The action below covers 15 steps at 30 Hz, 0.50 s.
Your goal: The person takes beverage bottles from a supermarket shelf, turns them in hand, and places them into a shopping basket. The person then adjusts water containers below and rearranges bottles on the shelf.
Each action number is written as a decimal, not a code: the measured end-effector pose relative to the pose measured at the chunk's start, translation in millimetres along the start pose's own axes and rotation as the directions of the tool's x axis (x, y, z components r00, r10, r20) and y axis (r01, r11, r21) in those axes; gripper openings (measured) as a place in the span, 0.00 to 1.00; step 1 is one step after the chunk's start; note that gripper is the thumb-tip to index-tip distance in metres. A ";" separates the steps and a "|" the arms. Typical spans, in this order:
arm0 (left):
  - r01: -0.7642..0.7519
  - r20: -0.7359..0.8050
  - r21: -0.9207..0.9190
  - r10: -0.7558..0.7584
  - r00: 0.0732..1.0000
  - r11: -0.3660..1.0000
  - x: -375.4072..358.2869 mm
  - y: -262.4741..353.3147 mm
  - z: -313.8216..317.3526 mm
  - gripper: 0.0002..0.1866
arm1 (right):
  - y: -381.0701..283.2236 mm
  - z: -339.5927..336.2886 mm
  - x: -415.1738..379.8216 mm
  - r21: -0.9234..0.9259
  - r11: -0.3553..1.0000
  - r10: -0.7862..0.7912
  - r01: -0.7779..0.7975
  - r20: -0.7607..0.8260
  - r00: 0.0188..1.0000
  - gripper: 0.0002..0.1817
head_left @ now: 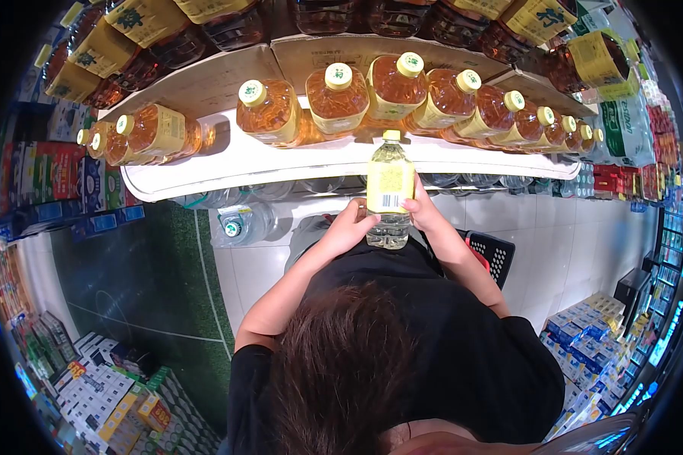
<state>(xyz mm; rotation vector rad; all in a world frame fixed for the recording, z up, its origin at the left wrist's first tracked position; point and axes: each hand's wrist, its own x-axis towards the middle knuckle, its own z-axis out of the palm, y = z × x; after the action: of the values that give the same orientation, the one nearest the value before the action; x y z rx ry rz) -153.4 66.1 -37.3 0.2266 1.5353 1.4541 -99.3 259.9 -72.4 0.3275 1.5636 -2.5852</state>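
- The person holds a small bottle (389,189) with both hands, in front of a white shelf (228,163).
- The small bottle stands upright. It has pale yellow liquid inside, a yellow cap and a yellow label with a bar code.
- The left hand (350,227) is on the left side of the small bottle. Its fingers (364,216) are wrapped around the lower part.
- The right hand (423,212) is on the right side. Its fingers (411,203) press on the label, so they grip the small bottle too.
- The top of the small bottle is just in front of the shelf edge.
- On the shelf stands a row of big bottles (334,98) with golden liquid and pale caps. They stand close side by side.
- Under the shelf lies a clear water jug (239,224) on a lower level.
- A black basket (495,256) with small holes is near the person's right arm.
- Stacks of blue and white boxes (584,334) sit on the floor (546,250) to the right.
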 end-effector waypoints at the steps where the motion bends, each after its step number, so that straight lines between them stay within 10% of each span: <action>1: -0.003 0.005 -0.007 0.003 1.000 1.000 1.1 -1.6 -0.4 0.25 | -0.8 0.2 0.1 0.001 1.000 0.012 -0.012 -0.004 1.000 0.64; 15: -0.031 0.010 -0.009 0.031 0.999 0.999 11.6 -13.1 -4.1 0.23 | -7.2 3.0 1.4 0.006 0.998 0.057 -0.057 -0.052 0.997 0.60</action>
<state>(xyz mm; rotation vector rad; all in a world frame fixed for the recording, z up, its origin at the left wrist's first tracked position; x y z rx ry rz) -156.3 68.0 -54.9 0.2525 1.5230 1.4817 -102.5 260.6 -65.2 0.4366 1.5411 -2.5573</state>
